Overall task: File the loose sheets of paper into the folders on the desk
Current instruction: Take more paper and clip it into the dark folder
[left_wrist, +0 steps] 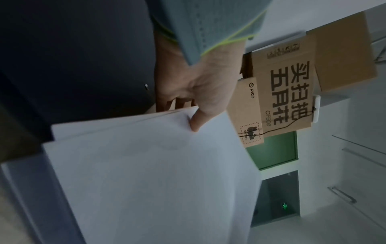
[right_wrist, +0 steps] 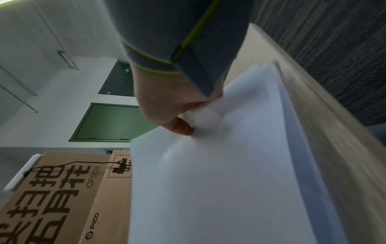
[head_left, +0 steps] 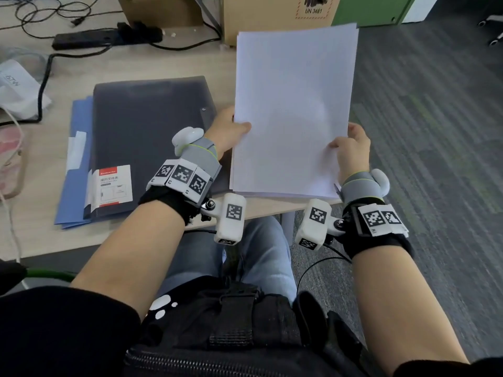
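Note:
A stack of blank white sheets [head_left: 294,110] [left_wrist: 146,173] [right_wrist: 229,173] is held over the desk's right end, its far edge raised. My left hand [head_left: 231,129] [left_wrist: 194,102] pinches its left edge, thumb on top and fingers beneath. My right hand [head_left: 351,148] [right_wrist: 167,105] pinches the right edge the same way. Left of the sheets a dark grey folder [head_left: 149,137] [left_wrist: 79,66] lies shut on the desk, stacked on a blue folder [head_left: 74,170].
The wooden desk [head_left: 168,61] ends just right of the sheets; carpet [head_left: 435,131] lies beyond. A power strip [head_left: 106,36] with cables and cardboard boxes [head_left: 275,14] stand at the back. White packaging [head_left: 19,88] lies at the far left.

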